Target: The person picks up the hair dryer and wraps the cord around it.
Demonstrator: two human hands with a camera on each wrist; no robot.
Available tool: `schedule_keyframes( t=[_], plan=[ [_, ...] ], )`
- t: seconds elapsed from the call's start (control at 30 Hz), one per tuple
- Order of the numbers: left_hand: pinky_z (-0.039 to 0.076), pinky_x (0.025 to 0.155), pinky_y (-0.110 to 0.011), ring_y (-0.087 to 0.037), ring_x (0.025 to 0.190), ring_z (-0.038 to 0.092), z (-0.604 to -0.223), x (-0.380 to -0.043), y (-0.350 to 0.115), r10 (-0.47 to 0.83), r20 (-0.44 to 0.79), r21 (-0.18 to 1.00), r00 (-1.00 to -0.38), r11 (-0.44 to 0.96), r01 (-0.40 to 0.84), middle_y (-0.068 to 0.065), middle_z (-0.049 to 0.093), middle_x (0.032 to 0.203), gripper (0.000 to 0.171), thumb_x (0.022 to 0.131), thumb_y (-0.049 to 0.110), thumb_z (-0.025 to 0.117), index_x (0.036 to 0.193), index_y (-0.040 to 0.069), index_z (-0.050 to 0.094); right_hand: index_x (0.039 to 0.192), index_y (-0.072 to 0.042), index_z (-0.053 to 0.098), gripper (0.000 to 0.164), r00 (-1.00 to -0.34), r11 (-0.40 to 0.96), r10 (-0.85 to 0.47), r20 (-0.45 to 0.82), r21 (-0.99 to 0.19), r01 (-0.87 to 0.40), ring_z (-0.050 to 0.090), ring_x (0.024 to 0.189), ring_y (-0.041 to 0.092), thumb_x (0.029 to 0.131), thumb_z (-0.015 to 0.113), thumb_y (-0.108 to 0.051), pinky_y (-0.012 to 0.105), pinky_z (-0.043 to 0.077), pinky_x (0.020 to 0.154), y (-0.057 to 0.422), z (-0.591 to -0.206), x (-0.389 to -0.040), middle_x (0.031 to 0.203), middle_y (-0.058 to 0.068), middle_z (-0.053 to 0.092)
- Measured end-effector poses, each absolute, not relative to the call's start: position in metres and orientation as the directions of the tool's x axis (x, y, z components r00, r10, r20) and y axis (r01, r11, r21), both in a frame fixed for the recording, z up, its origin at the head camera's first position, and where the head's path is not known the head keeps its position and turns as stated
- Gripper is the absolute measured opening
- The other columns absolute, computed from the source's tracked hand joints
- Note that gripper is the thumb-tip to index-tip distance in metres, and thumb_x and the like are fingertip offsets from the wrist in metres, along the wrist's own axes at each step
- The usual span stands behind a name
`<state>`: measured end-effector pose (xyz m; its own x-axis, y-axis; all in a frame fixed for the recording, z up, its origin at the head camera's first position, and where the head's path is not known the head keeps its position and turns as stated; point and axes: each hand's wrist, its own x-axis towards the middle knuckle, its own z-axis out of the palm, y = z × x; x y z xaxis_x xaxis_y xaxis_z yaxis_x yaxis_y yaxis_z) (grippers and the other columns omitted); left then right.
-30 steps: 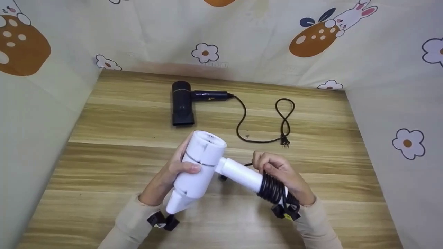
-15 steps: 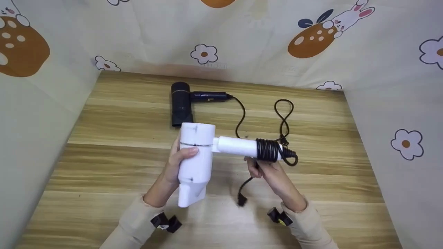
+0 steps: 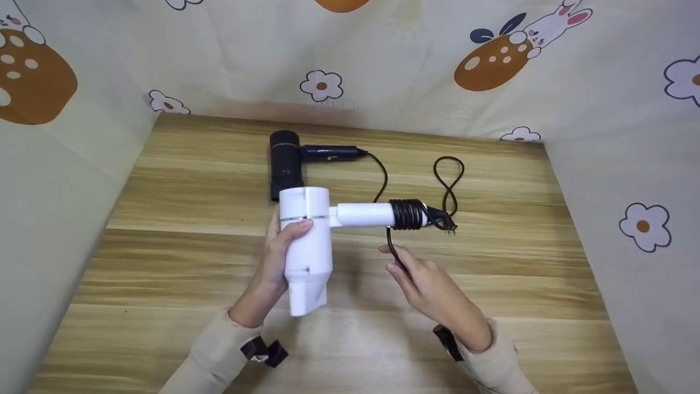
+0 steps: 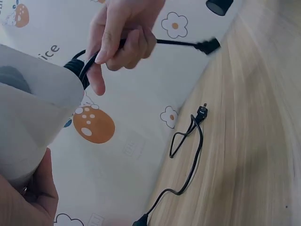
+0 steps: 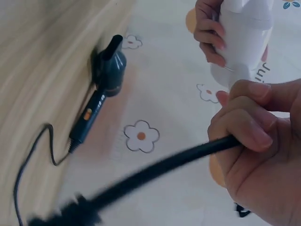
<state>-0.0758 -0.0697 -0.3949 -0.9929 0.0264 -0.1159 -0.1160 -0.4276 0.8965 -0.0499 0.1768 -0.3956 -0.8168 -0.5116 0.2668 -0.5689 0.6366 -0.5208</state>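
The left hand (image 3: 275,257) is gripping the white dryer (image 3: 309,249); the right hand (image 3: 435,290) is clasping its cord (image 5: 164,165), a blurred end, probably plug (image 4: 208,45), hanging beyond.

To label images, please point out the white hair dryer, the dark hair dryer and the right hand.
White hair dryer (image 3: 310,246), head view: its barrel.
Dark hair dryer (image 3: 285,161), head view: its barrel.
Right hand (image 3: 432,287), head view: between fingers and wrist.

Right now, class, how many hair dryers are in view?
2: the white dryer held in the left hand, and the dark dryer lying farther back on the table.
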Motion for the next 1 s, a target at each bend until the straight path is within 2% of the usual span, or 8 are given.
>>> schedule_keyframes(
  t=[0.13,0.2,0.27,0.37,0.6,0.83,1.0],
  plan=[
    [0.051,0.069,-0.029,-0.015,0.08,0.059,-0.397,-0.078,-0.068,0.012,-0.118,0.906,-0.993,-0.408,-0.113,-0.004,0.055,0.099,0.049,0.082,0.012,0.052,0.127,0.013,0.034,0.107,-0.006,0.06,0.018,-0.751,0.685,-0.53,0.393,-0.323,-0.653,0.064,0.062,0.011,0.09,0.059,-0.012,0.025,0.053,0.056,0.178,-0.394,-0.05,0.078,0.002,0.068],
    [0.051,0.069,-0.029,-0.015,0.08,0.059,-0.399,-0.079,-0.068,0.003,-0.121,0.912,-0.993,-0.394,-0.112,-0.005,0.055,0.099,0.048,0.082,0.011,0.054,0.126,0.012,0.035,0.096,-0.006,0.063,0.011,-0.718,0.7,-0.527,0.455,-0.247,-0.67,0.061,0.057,0.011,0.087,0.062,-0.012,0.023,0.05,0.05,0.179,-0.393,-0.051,0.073,0.0,0.066],
    [0.051,0.069,-0.03,-0.016,0.08,0.059,-0.4,-0.08,-0.067,-0.003,-0.119,0.921,-0.993,-0.373,-0.109,-0.005,0.055,0.098,0.046,0.081,0.011,0.055,0.123,0.011,0.035,0.089,-0.007,0.065,0.006,-0.688,0.706,-0.521,0.505,-0.197,-0.68,0.057,0.053,0.009,0.085,0.064,-0.011,0.021,0.046,0.046,0.18,-0.392,-0.053,0.066,-0.002,0.063],
    [0.052,0.068,-0.031,-0.017,0.079,0.059,-0.403,-0.082,-0.066,0.002,-0.107,0.94,-0.994,-0.326,-0.101,-0.007,0.055,0.098,0.044,0.082,0.012,0.057,0.12,0.01,0.035,0.086,-0.009,0.068,0.005,-0.653,0.707,-0.502,0.567,-0.165,-0.688,0.058,0.054,0.008,0.081,0.068,-0.01,0.018,0.044,0.044,0.182,-0.387,-0.055,0.068,-0.002,0.066],
    [0.052,0.068,-0.033,-0.018,0.079,0.06,-0.412,-0.085,-0.066,0.048,-0.129,0.963,-0.99,-0.232,-0.137,-0.009,0.056,0.095,0.045,0.08,0.011,0.063,0.117,0.008,0.038,0.08,-0.014,0.071,0.011,-0.612,0.692,-0.442,0.656,-0.184,-0.698,0.048,0.049,0.004,0.072,0.076,-0.016,0.016,0.036,0.04,0.191,-0.374,-0.058,0.065,-0.005,0.065],
    [0.053,0.071,-0.035,-0.02,0.083,0.059,-0.411,-0.083,-0.066,0.123,-0.151,0.965,-0.981,-0.198,-0.173,-0.012,0.055,0.1,0.048,0.079,0.014,0.064,0.12,0.008,0.038,0.079,-0.011,0.069,0.011,-0.611,0.674,-0.386,0.691,-0.24,-0.698,0.04,0.051,0.003,0.076,0.074,-0.02,0.014,0.031,0.042,0.198,-0.369,-0.061,0.061,-0.005,0.055],
    [0.053,0.071,-0.035,-0.021,0.084,0.059,-0.407,-0.082,-0.069,0.174,-0.158,0.966,-0.972,-0.176,-0.188,-0.015,0.054,0.105,0.058,0.08,0.016,0.061,0.13,0.009,0.034,0.076,-0.008,0.069,0.013,-0.64,0.645,-0.318,0.699,-0.335,-0.686,0.037,0.051,0.003,0.077,0.073,-0.02,0.013,0.028,0.043,0.2,-0.368,-0.062,0.061,-0.004,0.052]
  ],
)
